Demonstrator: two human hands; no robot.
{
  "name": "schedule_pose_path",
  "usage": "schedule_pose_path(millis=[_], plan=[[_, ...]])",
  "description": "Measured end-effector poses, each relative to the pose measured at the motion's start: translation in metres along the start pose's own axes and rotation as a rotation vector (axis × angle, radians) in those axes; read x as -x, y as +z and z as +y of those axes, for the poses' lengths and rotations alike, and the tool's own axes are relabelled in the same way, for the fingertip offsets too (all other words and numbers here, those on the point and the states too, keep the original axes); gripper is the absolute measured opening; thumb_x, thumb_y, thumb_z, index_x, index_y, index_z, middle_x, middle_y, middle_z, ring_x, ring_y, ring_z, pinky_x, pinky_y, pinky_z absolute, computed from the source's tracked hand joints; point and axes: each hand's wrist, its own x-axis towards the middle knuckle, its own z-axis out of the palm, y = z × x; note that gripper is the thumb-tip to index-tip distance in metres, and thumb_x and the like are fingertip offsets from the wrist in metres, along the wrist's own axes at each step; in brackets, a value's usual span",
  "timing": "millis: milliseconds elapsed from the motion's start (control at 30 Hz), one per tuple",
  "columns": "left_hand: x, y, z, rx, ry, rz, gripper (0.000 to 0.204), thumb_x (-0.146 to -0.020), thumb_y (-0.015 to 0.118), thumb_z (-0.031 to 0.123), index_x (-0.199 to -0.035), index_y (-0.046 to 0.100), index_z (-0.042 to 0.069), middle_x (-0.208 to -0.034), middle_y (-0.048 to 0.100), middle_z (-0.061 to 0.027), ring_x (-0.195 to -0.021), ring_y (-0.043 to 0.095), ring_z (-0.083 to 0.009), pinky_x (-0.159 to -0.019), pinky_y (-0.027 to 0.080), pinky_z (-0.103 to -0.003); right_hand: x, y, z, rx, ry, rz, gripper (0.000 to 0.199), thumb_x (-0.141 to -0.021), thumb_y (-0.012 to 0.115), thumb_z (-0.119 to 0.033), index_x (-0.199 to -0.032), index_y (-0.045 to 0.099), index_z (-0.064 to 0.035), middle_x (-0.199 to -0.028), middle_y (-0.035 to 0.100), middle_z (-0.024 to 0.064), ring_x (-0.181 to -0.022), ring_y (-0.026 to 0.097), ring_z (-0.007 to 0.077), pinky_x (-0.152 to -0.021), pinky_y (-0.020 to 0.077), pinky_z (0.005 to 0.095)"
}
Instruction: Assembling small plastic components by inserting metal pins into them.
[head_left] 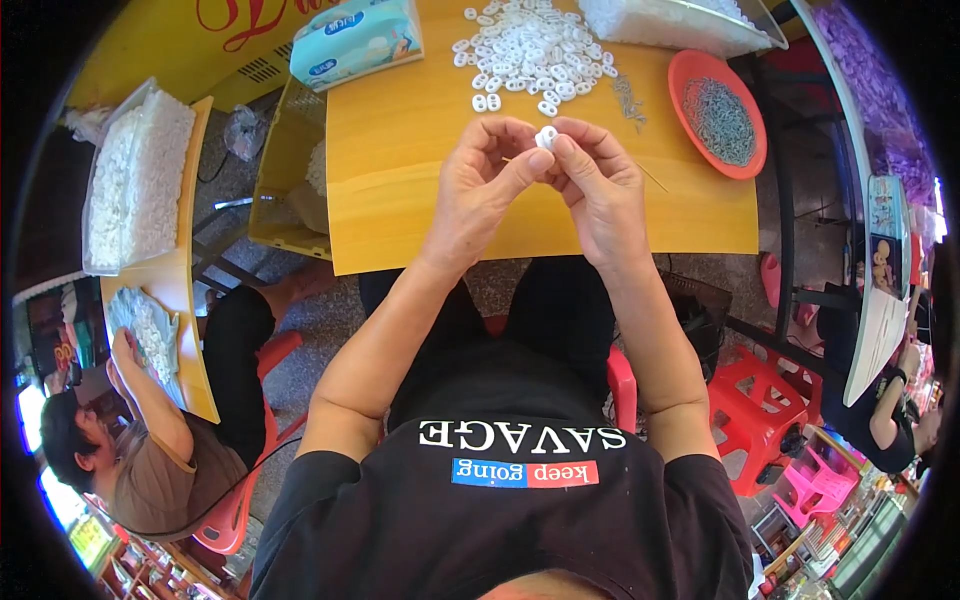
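Above the yellow tabletop, my left hand [472, 190] and my right hand [607, 192] meet at their fingertips. Pinched between both thumbs and forefingers is a small white plastic piece [546, 137] with a round hole. Just beyond my fingers spreads a pile of white oval two-hole plastic pieces [535, 48], a few lying loose at its near edge. A thin stick [655, 179] shows past my right hand; its other part is hidden by the hands. Small grey metal pins or screws [628, 100] lie loose to the right of the pile.
An orange-red bowl [677, 100] of grey metal pieces stands at the right. Behind it sits a clear tub [700, 38] of white parts. A blue tissue pack [357, 45] lies far left. Another person [165, 440] works at a side table on the left. Red stools [755, 410] stand right.
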Motion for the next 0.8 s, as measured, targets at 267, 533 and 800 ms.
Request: schedule_pose_path(millis=[267, 533, 800], plan=[[0.008, -0.009, -0.012, -0.103, 0.138, -0.108, 0.029, -0.102, 0.045, 0.025, -0.108, 0.063, 0.002, -0.120, 0.056, -0.0051, -0.098, 0.053, -0.0098, -0.082, 0.044, -0.023, 0.008, 0.010, 0.008, -0.289, 0.158, -0.155, 0.056, -0.090, 0.066, -0.008, -0.136, 0.034, -0.0059, -0.099, 0.064, 0.0089, -0.084, 0.061, 0.0133, -0.073, 0.0512, 0.0276], [0.014, -0.016, -0.022, 0.113, 0.166, -0.112, 0.023, -0.101, 0.048, 0.020, -0.105, 0.060, 0.001, -0.113, 0.057, -0.0089, -0.106, 0.053, -0.0144, -0.090, 0.042, -0.026, 0.013, 0.021, 0.020, -0.292, 0.151, -0.133, 0.062, -0.090, 0.064, -0.005, -0.141, 0.028, -0.0064, -0.112, 0.060, 0.0119, -0.099, 0.061, 0.0157, -0.084, 0.0516, 0.0310], [0.014, -0.062, 0.023, -0.210, 0.179, 0.138, 0.019, -0.096, 0.057, 0.012, -0.111, 0.060, 0.001, -0.102, 0.061, -0.0055, -0.092, 0.058, -0.0116, -0.084, 0.046, -0.025, -0.016, -0.005, 0.013, 0.635, -0.119, -0.102, 0.030, -0.091, 0.066, -0.015, -0.117, 0.063, -0.0005, -0.089, 0.065, 0.0043, -0.080, 0.061, 0.0099, -0.070, 0.0503, 0.0255]])
